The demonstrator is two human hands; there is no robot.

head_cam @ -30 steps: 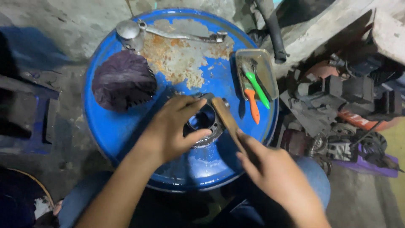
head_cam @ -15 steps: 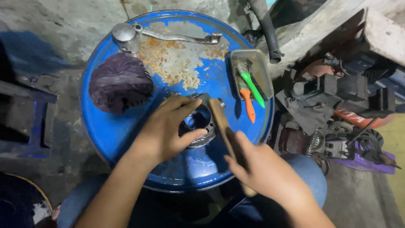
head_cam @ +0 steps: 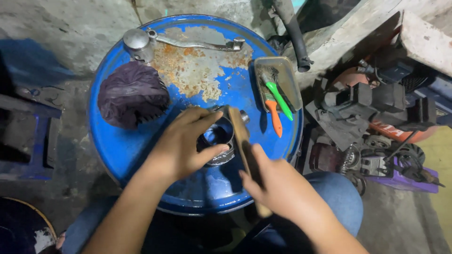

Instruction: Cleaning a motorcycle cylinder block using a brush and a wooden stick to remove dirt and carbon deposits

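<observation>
Metal ring part (head_cam: 217,138) sits mid-drum on the blue drum (head_cam: 117,150), my left hand (head_cam: 181,148) clamped around it; my right hand (head_cam: 278,186) grips a wooden stick (head_cam: 238,136) against its edge.

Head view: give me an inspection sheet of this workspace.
Surface: blue drum top, rusty patch in the middle.
Job's things: metal ring part on the drum; wooden stick against its right side.
Clutter: dark rag, metal lever, tray with brushes.
Hands: left hand steadies the ring part; right hand grips the stick.
Cables: black hose behind the drum.
Surroundings: concrete floor, engine parts at right.
</observation>
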